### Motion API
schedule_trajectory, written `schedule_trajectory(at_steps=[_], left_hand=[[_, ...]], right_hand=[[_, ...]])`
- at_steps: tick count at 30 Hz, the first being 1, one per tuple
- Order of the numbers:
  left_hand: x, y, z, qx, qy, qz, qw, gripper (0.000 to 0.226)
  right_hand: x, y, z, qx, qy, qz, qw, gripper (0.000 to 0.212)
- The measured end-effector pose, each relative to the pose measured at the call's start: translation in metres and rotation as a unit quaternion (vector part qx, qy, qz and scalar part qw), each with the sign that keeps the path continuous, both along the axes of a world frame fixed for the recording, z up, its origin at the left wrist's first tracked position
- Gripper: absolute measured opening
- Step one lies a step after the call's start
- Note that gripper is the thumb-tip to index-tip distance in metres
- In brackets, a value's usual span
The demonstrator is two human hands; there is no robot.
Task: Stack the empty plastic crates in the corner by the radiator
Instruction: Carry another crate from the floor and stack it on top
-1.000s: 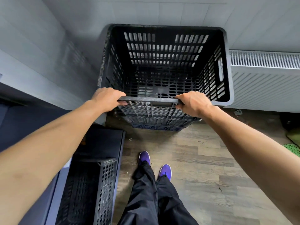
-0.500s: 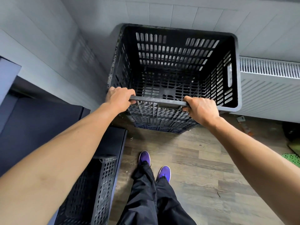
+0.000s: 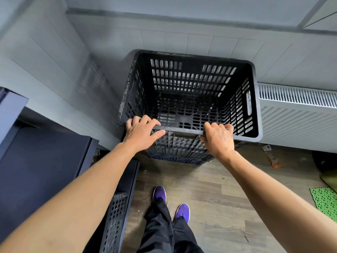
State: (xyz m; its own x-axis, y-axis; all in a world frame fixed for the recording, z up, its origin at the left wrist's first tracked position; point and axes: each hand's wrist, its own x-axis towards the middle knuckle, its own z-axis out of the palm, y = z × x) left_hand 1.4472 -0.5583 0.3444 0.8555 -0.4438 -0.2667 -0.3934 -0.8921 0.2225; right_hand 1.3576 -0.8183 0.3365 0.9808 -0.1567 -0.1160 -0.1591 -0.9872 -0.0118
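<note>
An empty black slotted plastic crate [image 3: 189,92] stands in the wall corner, just left of the white radiator [image 3: 295,114]. It sits on top of other crates; a blue one [image 3: 175,158] shows beneath it. Both my hands are on its near rim. My left hand [image 3: 141,132] has its fingers draped over the rim and its thumb along the outer face. My right hand [image 3: 218,137] curls over the rim further right. A second black crate [image 3: 114,221] lies at the lower left, partly hidden by my left arm.
A dark blue cabinet [image 3: 42,161] stands along the left wall. My purple shoes [image 3: 171,201] are on the wood floor. A green mat [image 3: 326,203] lies at the right edge, and a small orange tool [image 3: 271,157] lies under the radiator.
The crate sits lower and farther from me in view. My left hand's fingers have loosened and spread over the rim; my right hand's fingers now hook over it.
</note>
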Motion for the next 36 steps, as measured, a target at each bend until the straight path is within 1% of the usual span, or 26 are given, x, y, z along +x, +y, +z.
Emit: schedule_trajectory(at_steps=[4,8,11,13,16,19,21,23,25,28,31,34,36], left_hand=[[0.003,0.0,0.004,0.013,0.037,0.009,0.999,0.046],[0.002,0.002,0.004,0.023,0.041,0.01,0.999,0.043],[0.006,0.001,0.007,0.022,0.058,0.015,0.998,0.038],[0.006,0.001,0.006,0.021,0.057,0.02,0.998,0.036],[0.004,0.001,0.005,0.02,0.04,0.025,0.999,0.037],[0.004,0.001,0.003,0.021,0.037,0.021,0.999,0.042],[0.005,0.0,0.002,0.02,0.033,0.02,0.999,0.044],[0.006,-0.001,0.001,0.01,0.021,0.025,0.999,0.039],[0.006,-0.002,0.0,-0.002,0.009,0.032,0.999,0.029],[0.006,-0.003,-0.001,-0.011,0.0,0.035,0.999,0.024],[0.006,-0.004,-0.001,-0.014,0.003,0.037,0.999,0.024],[0.005,-0.004,-0.001,-0.015,0.009,0.04,0.999,0.022],[0.005,-0.005,-0.001,-0.016,0.006,0.043,0.999,0.022]], right_hand=[[0.007,-0.006,0.002,0.015,0.062,0.034,0.997,0.024],[0.002,-0.008,-0.001,0.026,0.037,0.059,0.997,0.027],[0.004,-0.011,0.002,0.043,0.054,0.074,0.995,0.029],[0.002,-0.013,0.001,0.04,0.043,0.078,0.995,0.028],[-0.009,-0.017,-0.001,0.004,-0.005,0.047,0.999,0.023],[-0.015,-0.017,0.0,-0.02,-0.017,0.016,1.0,0.031],[-0.013,-0.018,0.001,-0.009,0.002,0.017,1.0,0.037],[-0.01,-0.02,0.001,0.004,0.017,0.021,1.0,0.041],[-0.009,-0.022,0.0,0.006,0.02,0.026,0.999,0.041],[-0.01,-0.022,0.001,0.004,0.02,0.021,1.0,0.041],[-0.014,-0.015,0.002,-0.006,0.008,-0.015,1.0,0.042],[-0.019,-0.006,-0.002,0.009,-0.014,-0.065,0.998,0.042],[-0.017,-0.006,-0.004,0.023,-0.009,-0.066,0.998,0.041]])
